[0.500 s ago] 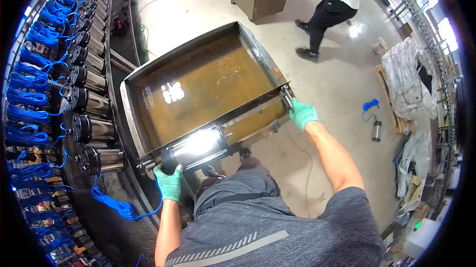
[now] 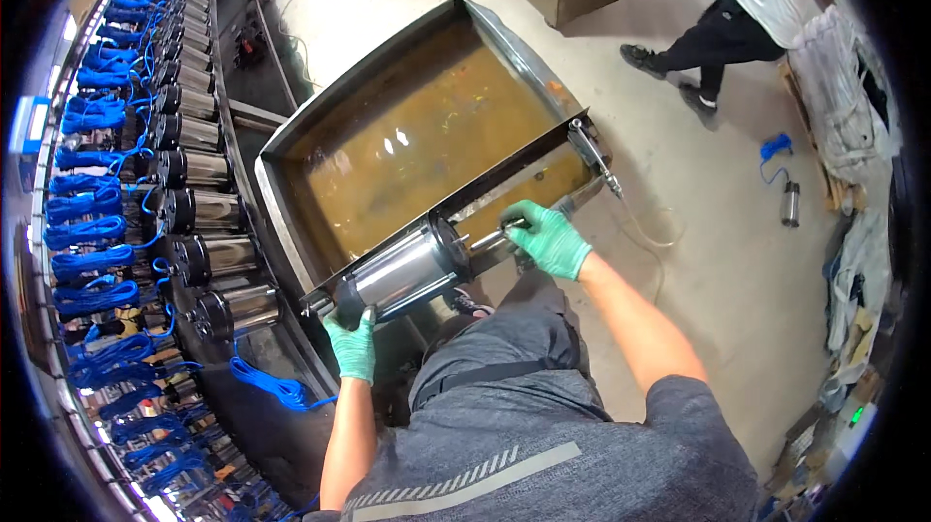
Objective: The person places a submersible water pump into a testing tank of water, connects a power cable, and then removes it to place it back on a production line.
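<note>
Head view, and the steel cylinder (image 2: 412,265) lies slantwise at the near edge of the tank (image 2: 279,221), just along the rail (image 2: 529,156). Left hand (image 2: 352,343) has its thumb and fingers around the black-ended left side; right hand (image 2: 551,241) is closed on a slim rod (image 2: 492,240) at the other end. Whether that rod is fixed to the cylinder, I can't tell!

Now the danger: smooth, shiny shell, gloved grip at one end only, and what bears the underside is hidden. Ease that left hand, and it could roll off the edge or dip into the murky water (image 2: 417,125). A sideways shove on the rod might twist the whole body round, too. And watch the blue cord (image 2: 272,384), passing behind the left forearm: a snag there could tug. Over right, the hose (image 2: 645,231) hangs loose off the corner fitting (image 2: 593,156); a sleeve or knee might catch it.
</note>
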The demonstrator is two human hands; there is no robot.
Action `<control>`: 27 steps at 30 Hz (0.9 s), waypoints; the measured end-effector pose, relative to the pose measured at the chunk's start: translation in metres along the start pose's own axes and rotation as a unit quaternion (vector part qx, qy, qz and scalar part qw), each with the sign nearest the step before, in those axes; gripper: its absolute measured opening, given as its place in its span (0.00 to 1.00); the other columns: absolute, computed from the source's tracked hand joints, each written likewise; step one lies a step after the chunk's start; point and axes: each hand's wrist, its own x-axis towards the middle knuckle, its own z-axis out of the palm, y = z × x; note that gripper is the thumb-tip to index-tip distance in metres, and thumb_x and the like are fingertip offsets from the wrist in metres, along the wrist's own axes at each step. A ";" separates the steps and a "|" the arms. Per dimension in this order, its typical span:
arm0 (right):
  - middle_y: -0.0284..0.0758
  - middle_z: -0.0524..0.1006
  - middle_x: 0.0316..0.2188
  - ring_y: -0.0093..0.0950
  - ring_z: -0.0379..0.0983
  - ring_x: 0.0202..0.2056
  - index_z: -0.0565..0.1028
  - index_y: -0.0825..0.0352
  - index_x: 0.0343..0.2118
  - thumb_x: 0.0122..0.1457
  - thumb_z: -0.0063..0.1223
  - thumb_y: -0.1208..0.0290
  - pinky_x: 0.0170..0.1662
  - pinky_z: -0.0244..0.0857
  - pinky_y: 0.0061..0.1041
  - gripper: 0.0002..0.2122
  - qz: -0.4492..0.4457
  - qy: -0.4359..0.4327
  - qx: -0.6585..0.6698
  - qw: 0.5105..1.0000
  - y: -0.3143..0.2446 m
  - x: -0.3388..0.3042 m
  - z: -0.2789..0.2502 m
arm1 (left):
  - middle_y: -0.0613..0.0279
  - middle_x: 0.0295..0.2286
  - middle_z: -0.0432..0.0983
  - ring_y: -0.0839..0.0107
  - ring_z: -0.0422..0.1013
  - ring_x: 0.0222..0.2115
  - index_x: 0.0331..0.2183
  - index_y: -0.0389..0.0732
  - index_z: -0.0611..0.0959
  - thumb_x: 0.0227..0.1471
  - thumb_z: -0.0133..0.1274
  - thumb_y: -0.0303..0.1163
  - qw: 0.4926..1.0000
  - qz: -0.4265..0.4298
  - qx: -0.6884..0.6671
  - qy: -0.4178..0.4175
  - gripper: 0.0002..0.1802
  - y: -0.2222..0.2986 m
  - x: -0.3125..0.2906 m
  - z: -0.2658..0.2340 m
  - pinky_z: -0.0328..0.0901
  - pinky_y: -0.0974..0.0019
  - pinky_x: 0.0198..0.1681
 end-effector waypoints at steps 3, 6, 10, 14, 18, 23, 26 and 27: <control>0.35 0.78 0.32 0.23 0.75 0.33 0.73 0.69 0.44 0.62 0.55 0.79 0.39 0.72 0.26 0.09 -0.008 0.011 0.018 1.000 0.009 0.002 0.007 | 0.56 0.47 0.72 0.66 0.69 0.47 0.52 0.35 0.66 0.49 0.69 0.31 1.000 0.010 -0.002 -0.003 0.35 -0.007 0.004 -0.002 0.63 0.63 0.55; 0.38 0.79 0.32 0.25 0.76 0.33 0.74 0.68 0.44 0.61 0.55 0.78 0.40 0.71 0.28 0.09 -0.019 0.001 0.042 0.999 0.028 0.006 0.008 | 0.58 0.46 0.72 0.68 0.69 0.45 0.51 0.37 0.67 0.51 0.68 0.32 1.000 0.007 -0.012 -0.013 0.32 -0.005 0.003 -0.003 0.64 0.65 0.52; 0.39 0.79 0.32 0.28 0.76 0.33 0.75 0.68 0.43 0.60 0.54 0.79 0.40 0.71 0.29 0.08 -0.052 0.006 -0.003 0.999 0.040 0.010 0.010 | 0.63 0.44 0.72 0.72 0.69 0.41 0.50 0.42 0.69 0.55 0.65 0.33 1.000 0.026 -0.002 -0.016 0.26 -0.023 0.007 -0.009 0.68 0.69 0.43; 0.40 0.80 0.32 0.29 0.77 0.33 0.75 0.68 0.42 0.60 0.54 0.78 0.41 0.71 0.30 0.08 -0.035 0.017 0.037 0.999 0.036 0.012 0.013 | 0.60 0.42 0.72 0.69 0.69 0.42 0.49 0.39 0.67 0.52 0.67 0.35 0.999 -0.011 -0.034 -0.029 0.29 -0.011 0.005 -0.005 0.65 0.64 0.50; 0.39 0.80 0.32 0.28 0.76 0.33 0.76 0.68 0.43 0.60 0.54 0.79 0.41 0.71 0.29 0.08 -0.033 0.038 0.036 0.998 0.016 0.018 0.015 | 0.61 0.41 0.72 0.69 0.68 0.41 0.49 0.40 0.67 0.53 0.67 0.36 0.996 -0.071 -0.048 -0.038 0.30 0.014 -0.005 -0.001 0.65 0.64 0.49; 0.40 0.80 0.34 0.27 0.77 0.36 0.76 0.68 0.44 0.59 0.54 0.82 0.43 0.70 0.29 0.10 -0.059 0.009 0.065 0.996 0.028 0.035 0.029 | 0.63 0.44 0.73 0.73 0.71 0.39 0.51 0.44 0.67 0.56 0.64 0.34 0.999 0.015 -0.022 -0.031 0.27 -0.024 0.010 -0.010 0.70 0.70 0.38; 0.41 0.80 0.35 0.29 0.78 0.38 0.77 0.68 0.44 0.58 0.55 0.82 0.44 0.70 0.30 0.10 -0.066 -0.005 0.054 0.996 0.020 0.036 0.025 | 0.63 0.45 0.72 0.73 0.71 0.41 0.51 0.43 0.67 0.56 0.64 0.34 0.999 0.032 -0.016 -0.037 0.27 -0.029 0.011 -0.010 0.70 0.69 0.41; 0.41 0.80 0.35 0.30 0.78 0.38 0.77 0.68 0.44 0.58 0.55 0.82 0.45 0.71 0.30 0.10 -0.074 -0.010 0.035 0.997 0.010 0.033 0.020 | 0.62 0.44 0.72 0.73 0.70 0.42 0.51 0.43 0.67 0.56 0.65 0.34 0.999 0.028 -0.002 -0.032 0.28 -0.030 0.011 -0.010 0.70 0.69 0.42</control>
